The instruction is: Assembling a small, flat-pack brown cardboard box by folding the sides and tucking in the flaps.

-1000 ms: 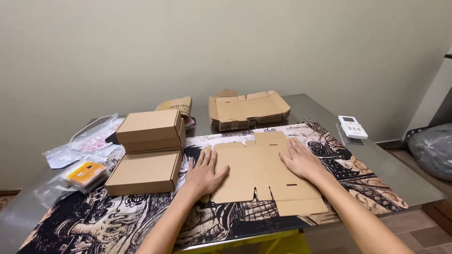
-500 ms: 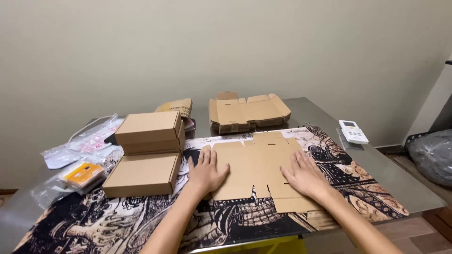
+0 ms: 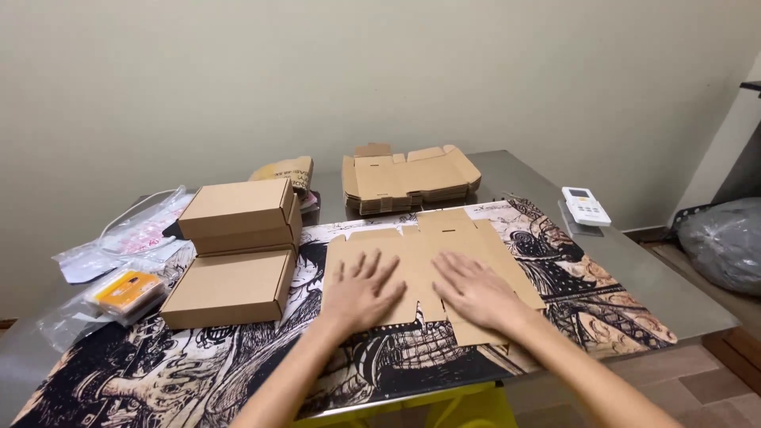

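Note:
A flat, unfolded brown cardboard box blank [image 3: 444, 246] lies on a printed black-and-white mat [image 3: 602, 309] in front of me. My left hand [image 3: 361, 289] presses palm-down on the blank's left part, fingers spread. My right hand [image 3: 476, 289] lies flat on its lower middle, close beside the left hand. Neither hand grips anything.
Assembled brown boxes sit at the left: a stack of two [image 3: 242, 214] behind a single one [image 3: 230, 287]. A pile of flat blanks [image 3: 408, 178] lies at the back. Plastic bags [image 3: 119, 238], an orange packet [image 3: 127, 287], a white remote [image 3: 585, 206] and a grey bag [image 3: 725, 242] surround them.
My right hand has slid left and toward me across the blank, ending close to my left hand. The left hand stays roughly in place.

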